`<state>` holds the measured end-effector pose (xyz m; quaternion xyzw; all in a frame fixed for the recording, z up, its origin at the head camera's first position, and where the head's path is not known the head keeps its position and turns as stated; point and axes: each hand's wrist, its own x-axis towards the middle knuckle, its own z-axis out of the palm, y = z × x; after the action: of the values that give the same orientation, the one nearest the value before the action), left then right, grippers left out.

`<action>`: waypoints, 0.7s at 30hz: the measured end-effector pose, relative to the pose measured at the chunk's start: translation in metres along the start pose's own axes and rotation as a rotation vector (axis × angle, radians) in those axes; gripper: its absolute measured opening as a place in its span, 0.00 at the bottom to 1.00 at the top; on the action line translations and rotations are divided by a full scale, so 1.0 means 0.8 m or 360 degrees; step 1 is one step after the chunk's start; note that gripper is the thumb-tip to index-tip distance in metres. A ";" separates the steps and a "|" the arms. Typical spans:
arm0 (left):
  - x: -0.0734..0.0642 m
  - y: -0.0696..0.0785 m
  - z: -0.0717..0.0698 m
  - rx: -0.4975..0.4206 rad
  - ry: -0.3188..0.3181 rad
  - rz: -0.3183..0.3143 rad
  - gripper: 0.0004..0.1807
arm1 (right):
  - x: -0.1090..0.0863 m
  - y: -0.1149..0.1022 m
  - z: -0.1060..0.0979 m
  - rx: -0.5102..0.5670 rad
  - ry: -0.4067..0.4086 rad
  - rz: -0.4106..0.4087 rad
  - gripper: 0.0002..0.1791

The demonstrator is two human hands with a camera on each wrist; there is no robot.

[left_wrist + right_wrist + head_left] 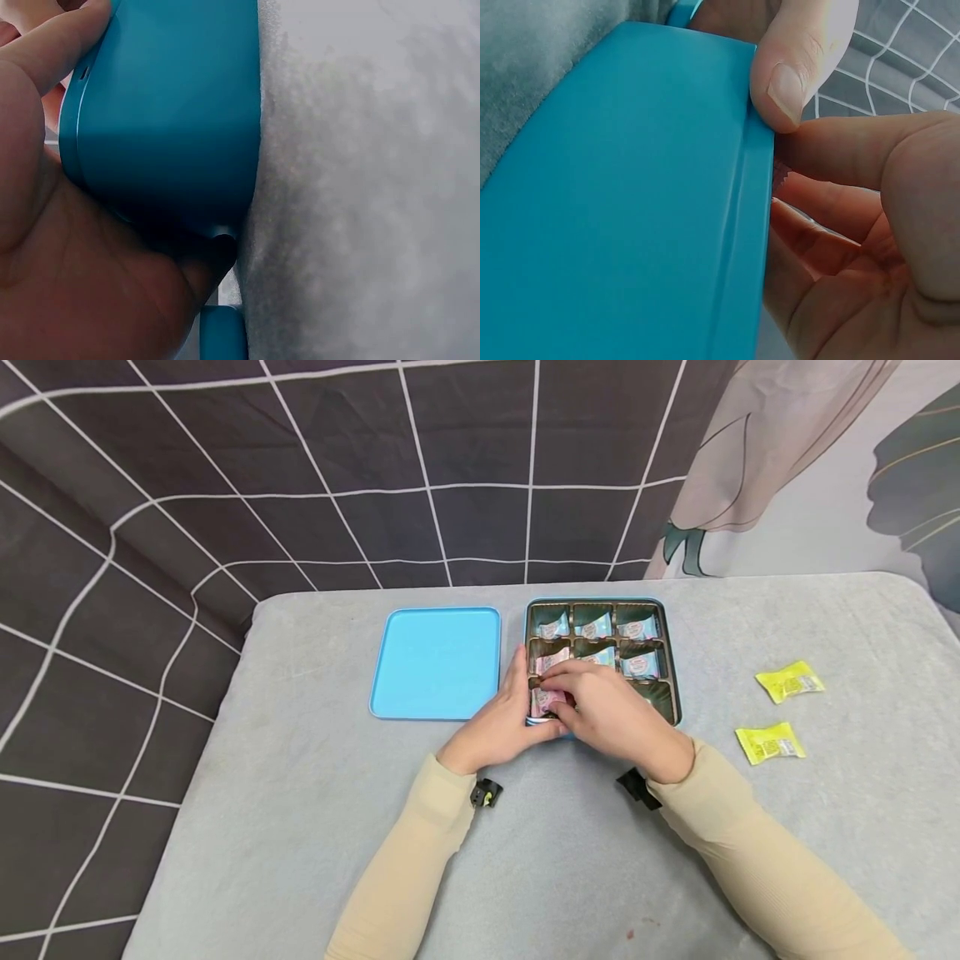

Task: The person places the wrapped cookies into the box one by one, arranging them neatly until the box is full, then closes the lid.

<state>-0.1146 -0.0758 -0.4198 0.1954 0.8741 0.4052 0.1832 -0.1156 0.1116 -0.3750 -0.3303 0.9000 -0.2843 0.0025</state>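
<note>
A blue box (678, 703) with a dark divided tray inside stands near the back of the table. My left hand (497, 717) grips its front left corner, fingers along the left side and thumb across the front wall. In the left wrist view that hand lies against the blue side wall (169, 112). My right hand (611, 710) reaches over the front rim and pinches a pink wrapped candy (543, 701) in the front left compartment. The right wrist view shows its curled fingers (832, 150) at the rim, mostly hiding the candy. Another pink candy (551, 661) lies just behind.
Several light blue wrapped candies (638, 628) sit in the back and middle compartments. The blue lid (435, 664) lies flat left of the box. To the right, two yellow wrapped candies (791, 682) rest on the grey tablecloth (300, 777). A dark checked curtain (480, 460) hangs behind.
</note>
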 end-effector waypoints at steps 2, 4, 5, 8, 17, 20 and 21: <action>0.000 0.000 0.000 -0.0003 -0.0002 0.0000 0.65 | 0.000 -0.001 -0.001 -0.0005 -0.0002 -0.0011 0.13; -0.001 0.001 -0.001 -0.0001 -0.0003 -0.0001 0.65 | 0.001 -0.002 -0.001 -0.0012 -0.0007 -0.0016 0.13; -0.001 0.001 -0.001 -0.0003 -0.0003 -0.0002 0.65 | 0.001 -0.002 -0.001 -0.0014 -0.0009 -0.0015 0.13; -0.001 0.002 -0.001 -0.0011 -0.0003 -0.0005 0.65 | 0.000 -0.002 -0.002 -0.0019 -0.0019 -0.0010 0.12; 0.000 0.001 -0.001 -0.0003 -0.0003 0.0000 0.65 | 0.000 -0.003 0.000 -0.0069 -0.0058 -0.0001 0.12; 0.001 0.001 0.000 -0.0004 0.0000 0.0005 0.65 | 0.001 -0.003 0.000 -0.0100 -0.0070 -0.0004 0.11; 0.001 0.001 0.000 -0.0002 0.0001 0.0005 0.65 | 0.001 -0.004 0.000 -0.0111 -0.0074 -0.0002 0.11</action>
<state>-0.1151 -0.0752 -0.4196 0.1965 0.8736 0.4061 0.1824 -0.1142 0.1094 -0.3737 -0.3373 0.9089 -0.2451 0.0119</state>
